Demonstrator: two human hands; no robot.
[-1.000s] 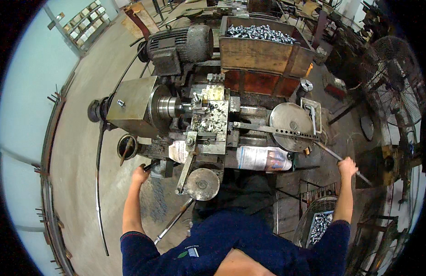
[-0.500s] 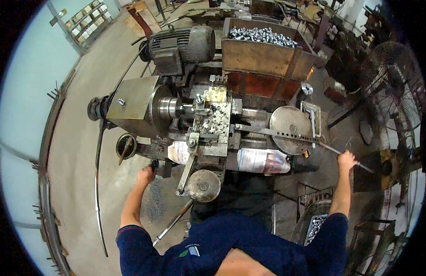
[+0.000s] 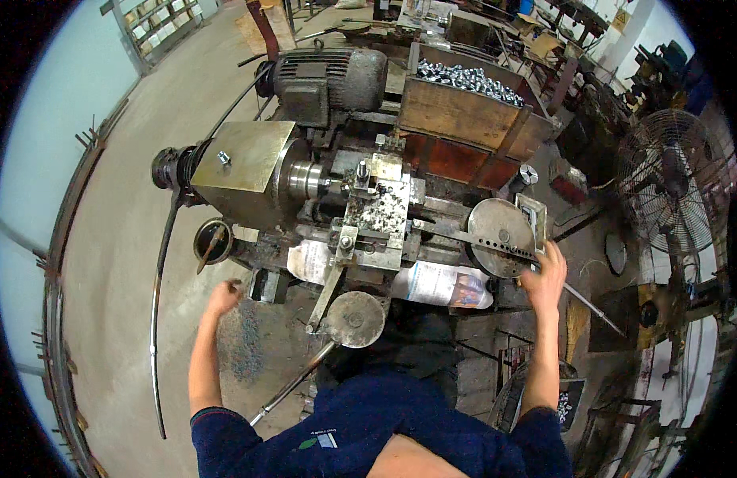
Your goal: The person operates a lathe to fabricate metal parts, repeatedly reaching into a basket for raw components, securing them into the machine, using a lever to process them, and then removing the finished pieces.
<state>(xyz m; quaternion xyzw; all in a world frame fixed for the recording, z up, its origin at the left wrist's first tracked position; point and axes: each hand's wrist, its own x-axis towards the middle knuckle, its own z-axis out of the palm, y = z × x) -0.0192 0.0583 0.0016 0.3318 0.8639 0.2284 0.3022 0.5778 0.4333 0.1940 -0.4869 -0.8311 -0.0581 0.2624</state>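
Observation:
Beside the small open-topped metal box (image 3: 267, 285) on the machine's near left, my left hand (image 3: 223, 296) hovers with fingers loosely bent. Nothing shows in it, though the fingertips are dark. My right hand (image 3: 548, 275) is over the outer end of the perforated lever bar (image 3: 464, 236), thumb and fingers apart. Past that hand the bar's long handle (image 3: 593, 307) slants away to the lower right. Just beyond the fingers is a shallow tray (image 3: 533, 213) at the edge of a round metal plate (image 3: 496, 227). The lathe's chuck (image 3: 306, 181) faces the chip-covered tool slide (image 3: 376, 209).
A wooden bin (image 3: 460, 111) heaped with shiny metal parts stands behind the machine, next to a motor (image 3: 329, 80). A caged fan (image 3: 670, 187) is at right. A second round plate (image 3: 356, 319) and a slanting rod (image 3: 293, 385) are close to my body.
My left hand has come off a dark part at the small box and moved left. My right hand has let go of the handle and moved inward to the bar's end. The view has shifted.

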